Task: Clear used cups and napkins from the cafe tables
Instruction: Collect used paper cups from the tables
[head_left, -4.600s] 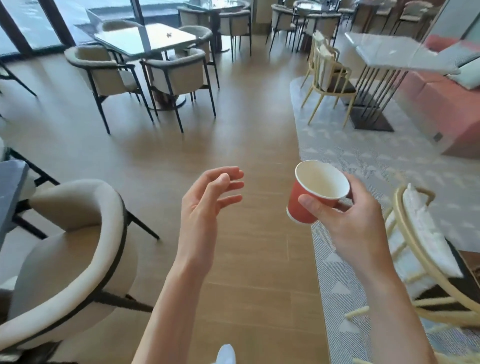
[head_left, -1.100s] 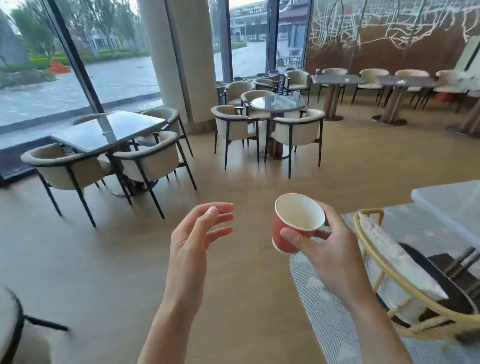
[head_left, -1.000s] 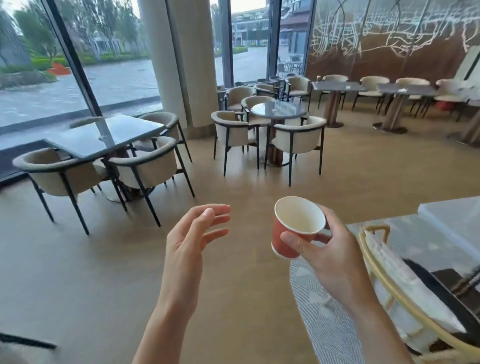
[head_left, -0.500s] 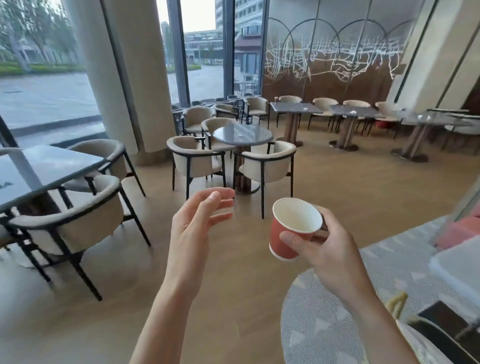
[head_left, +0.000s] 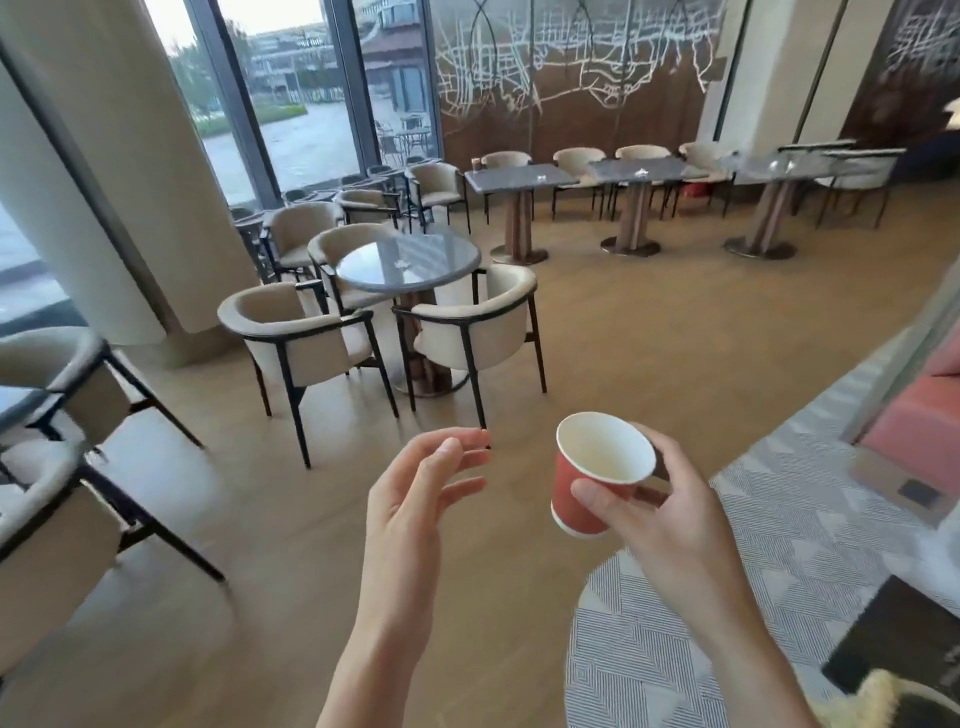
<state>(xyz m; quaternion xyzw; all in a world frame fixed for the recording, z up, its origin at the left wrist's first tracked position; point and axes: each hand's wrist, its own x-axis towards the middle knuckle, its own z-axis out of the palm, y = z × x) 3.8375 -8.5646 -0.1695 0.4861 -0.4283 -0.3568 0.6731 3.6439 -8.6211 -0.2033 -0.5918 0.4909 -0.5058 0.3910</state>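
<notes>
The cup (head_left: 582, 493) in our fingers (head_left: 597, 496) is a red-orange outside with a plain white inside and white rim. Off to the right of our fingers the rug (head_left: 769, 571) is grey and white, all thin stripes broken into triangles. Beyond our fingers, the floor (head_left: 649, 332) is a warm tan wood. The chairs (head_left: 467, 332) ahead are cream with black frames, round a glossy grey worktop (head_left: 408, 260). The far wall (head_left: 571, 78) is dark brown with a scribbly white line pattern. At the far right we get a salmon-pink sofa (head_left: 914, 421).
</notes>
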